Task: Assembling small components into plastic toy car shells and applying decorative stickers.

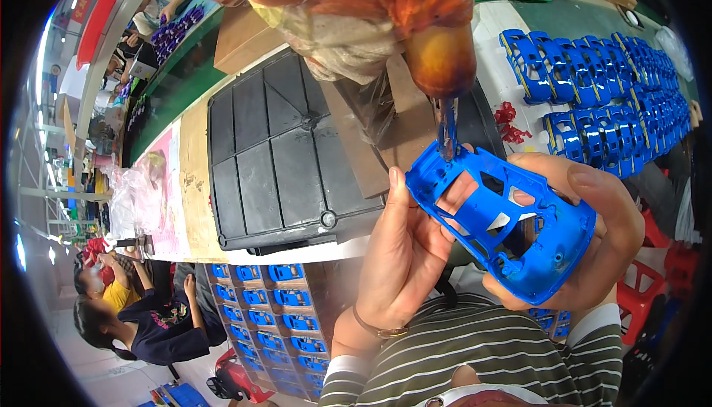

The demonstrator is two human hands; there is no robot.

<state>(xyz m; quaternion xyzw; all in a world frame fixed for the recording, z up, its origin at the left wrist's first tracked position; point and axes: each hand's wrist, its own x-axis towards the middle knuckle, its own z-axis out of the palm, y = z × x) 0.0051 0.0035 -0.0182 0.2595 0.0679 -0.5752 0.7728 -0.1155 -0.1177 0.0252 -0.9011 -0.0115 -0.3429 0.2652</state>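
A blue toy car body shell (504,218) is held tilted between both hands, its hollow inner side facing up. My left hand (406,262) pinches its far left end between thumb and fingers. My right hand (604,210) wraps round the nearer right end, thumb along the far edge. A metal rod (446,129) comes down from a brownish amber cylinder (441,58) of a plastic-wrapped machine. The rod's tip reaches the shell's far left end; whether it touches cannot be made out.
A black plastic lid (274,155) and brown board (356,136) lie beneath the machine. Rows of blue car shells (586,69) stand at the right, near small red parts (510,123). A tray of blue shells (271,318) sits lower left. Other people (148,325) sit at far left.
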